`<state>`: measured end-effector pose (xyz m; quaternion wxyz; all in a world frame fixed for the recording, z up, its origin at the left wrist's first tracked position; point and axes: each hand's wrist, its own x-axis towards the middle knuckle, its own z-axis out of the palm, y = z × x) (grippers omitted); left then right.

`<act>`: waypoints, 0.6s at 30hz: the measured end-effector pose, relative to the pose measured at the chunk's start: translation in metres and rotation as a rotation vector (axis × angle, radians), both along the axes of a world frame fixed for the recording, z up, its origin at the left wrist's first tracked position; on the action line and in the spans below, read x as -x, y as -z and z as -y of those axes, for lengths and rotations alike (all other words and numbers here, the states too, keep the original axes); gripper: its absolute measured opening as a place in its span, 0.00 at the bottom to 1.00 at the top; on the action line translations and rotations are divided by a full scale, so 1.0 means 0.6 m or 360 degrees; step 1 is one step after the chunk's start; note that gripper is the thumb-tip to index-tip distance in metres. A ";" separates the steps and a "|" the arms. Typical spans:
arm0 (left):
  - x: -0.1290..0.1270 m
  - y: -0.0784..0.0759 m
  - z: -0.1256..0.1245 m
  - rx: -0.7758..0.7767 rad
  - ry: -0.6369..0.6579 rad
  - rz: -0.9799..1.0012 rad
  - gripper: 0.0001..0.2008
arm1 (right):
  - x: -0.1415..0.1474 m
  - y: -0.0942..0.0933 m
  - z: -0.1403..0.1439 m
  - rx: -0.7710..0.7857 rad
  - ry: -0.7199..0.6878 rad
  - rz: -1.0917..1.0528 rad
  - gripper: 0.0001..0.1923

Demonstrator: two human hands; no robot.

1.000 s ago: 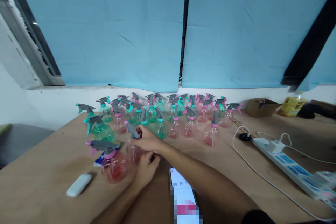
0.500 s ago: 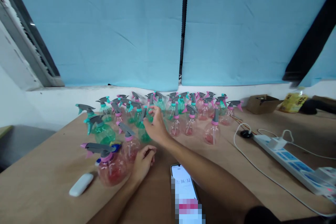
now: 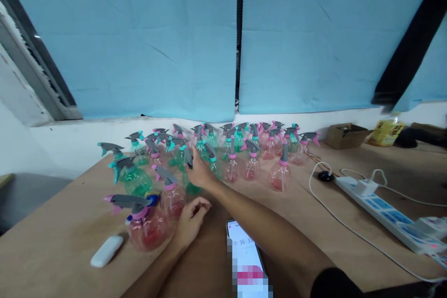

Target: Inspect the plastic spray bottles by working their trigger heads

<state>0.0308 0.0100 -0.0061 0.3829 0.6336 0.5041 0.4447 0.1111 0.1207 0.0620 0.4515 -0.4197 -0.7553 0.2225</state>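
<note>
- Head view: right hand [image 3: 198,173] reaches into the cluster of spray bottles and wraps a green bottle [image 3: 190,185] at its neck, below the grey trigger head; fingers are closed on it.
- Left hand [image 3: 190,220] rests on the tabletop [image 3: 296,214], loosely curled, holding nothing, just beside a pink bottle [image 3: 172,197].
- Another pink bottle [image 3: 146,228] stands nearest the camera; a white oblong [image 3: 105,250] lies beside it, and a phone [image 3: 246,256] lies between the forearms.
- Handling judgement: thin clear plastic, light, likely near empty, easily tipped among close neighbours. Grip the neck or trigger head, not the smooth round body.
- Power strip [image 3: 384,212] lies well apart, right.
</note>
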 end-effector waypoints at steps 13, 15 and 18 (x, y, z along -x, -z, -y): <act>0.011 0.001 0.010 -0.0052 0.0417 0.0029 0.20 | -0.109 0.009 0.045 -0.0299 -0.0217 -0.0004 0.30; 0.011 0.000 0.009 -0.0047 0.0419 0.0008 0.20 | -0.135 0.023 0.050 -0.0330 -0.0187 -0.0086 0.29; 0.012 -0.001 0.008 -0.0035 0.0417 -0.0011 0.19 | -0.169 0.052 0.048 -0.0372 -0.0115 -0.0340 0.29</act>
